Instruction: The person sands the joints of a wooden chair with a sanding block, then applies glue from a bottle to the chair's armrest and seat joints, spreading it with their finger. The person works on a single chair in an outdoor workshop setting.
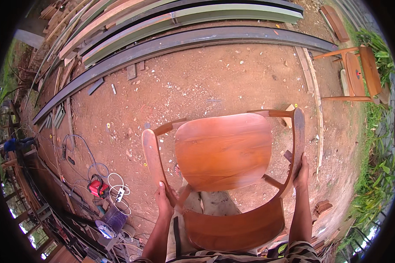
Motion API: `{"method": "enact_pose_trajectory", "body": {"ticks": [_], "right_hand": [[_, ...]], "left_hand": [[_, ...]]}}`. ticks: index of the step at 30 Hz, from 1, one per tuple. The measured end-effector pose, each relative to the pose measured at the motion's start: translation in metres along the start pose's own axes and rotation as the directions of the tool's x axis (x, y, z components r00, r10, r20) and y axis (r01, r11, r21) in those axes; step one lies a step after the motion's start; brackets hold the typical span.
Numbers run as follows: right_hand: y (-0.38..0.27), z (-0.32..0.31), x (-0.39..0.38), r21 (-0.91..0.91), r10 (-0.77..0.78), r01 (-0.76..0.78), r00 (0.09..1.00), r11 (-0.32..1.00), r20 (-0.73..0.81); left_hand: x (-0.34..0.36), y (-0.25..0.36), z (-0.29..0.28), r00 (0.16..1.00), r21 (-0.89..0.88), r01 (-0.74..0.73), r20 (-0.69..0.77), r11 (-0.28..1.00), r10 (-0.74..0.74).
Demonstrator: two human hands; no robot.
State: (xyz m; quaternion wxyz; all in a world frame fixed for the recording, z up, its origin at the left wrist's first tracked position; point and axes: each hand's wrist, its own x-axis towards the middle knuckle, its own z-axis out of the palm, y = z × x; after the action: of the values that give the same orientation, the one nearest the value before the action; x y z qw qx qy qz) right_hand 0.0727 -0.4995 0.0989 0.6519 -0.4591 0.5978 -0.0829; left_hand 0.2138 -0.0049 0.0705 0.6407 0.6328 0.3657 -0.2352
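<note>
A reddish-brown wooden armchair (222,150) hangs in front of my body, its broad seat facing up and its curved backrest (235,226) nearest me. My left hand (166,197) is closed on the left armrest, near where it joins the back. My right hand (301,171) grips the right armrest about midway along. My trousered legs show below the chair, between seat and backrest. Whether all the chair's legs are off the ground is unclear.
A second wooden chair (354,72) lies tipped over at right beside plants. Long metal beams (184,37) and timber lie across the back. Cables, a red machine (98,187) and a bucket (112,219) lie at lower left. A person in blue (13,144) is at far left.
</note>
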Motion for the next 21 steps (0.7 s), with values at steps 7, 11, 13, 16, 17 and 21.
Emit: {"method": "enact_pose_trajectory", "body": {"ticks": [7, 11, 13, 16, 17, 21], "right_hand": [[-0.026, -0.002, -0.010, 0.012, -0.059, 0.060, 0.996, 0.998, -0.068], [-0.056, 0.002, -0.019, 0.164, -0.036, 0.066, 0.983, 0.984, -0.181], [-0.066, 0.001, -0.022, 0.232, -0.031, 0.076, 0.981, 0.970, -0.193], [-0.071, 0.003, -0.021, 0.401, 0.026, 0.100, 0.955, 0.911, -0.295], [-0.073, 0.005, -0.021, 0.459, 0.059, 0.110, 0.939, 0.881, -0.338], [-0.082, 0.023, -0.024, 0.620, 0.083, 0.228, 0.899, 0.751, -0.431]], "left_hand": [[0.004, 0.096, 0.052, 0.994, 0.239, -0.102, -0.010, 0.966, 0.107], [0.022, 0.193, 0.128, 0.962, 0.300, -0.250, 0.188, 0.921, 0.200], [0.036, 0.238, 0.167, 0.935, 0.338, -0.302, 0.288, 0.891, 0.207], [0.058, 0.298, 0.251, 0.878, 0.438, -0.394, 0.438, 0.808, 0.191], [0.067, 0.313, 0.284, 0.856, 0.462, -0.427, 0.484, 0.777, 0.182], [0.103, 0.355, 0.412, 0.737, 0.527, -0.547, 0.672, 0.651, 0.075]]}}
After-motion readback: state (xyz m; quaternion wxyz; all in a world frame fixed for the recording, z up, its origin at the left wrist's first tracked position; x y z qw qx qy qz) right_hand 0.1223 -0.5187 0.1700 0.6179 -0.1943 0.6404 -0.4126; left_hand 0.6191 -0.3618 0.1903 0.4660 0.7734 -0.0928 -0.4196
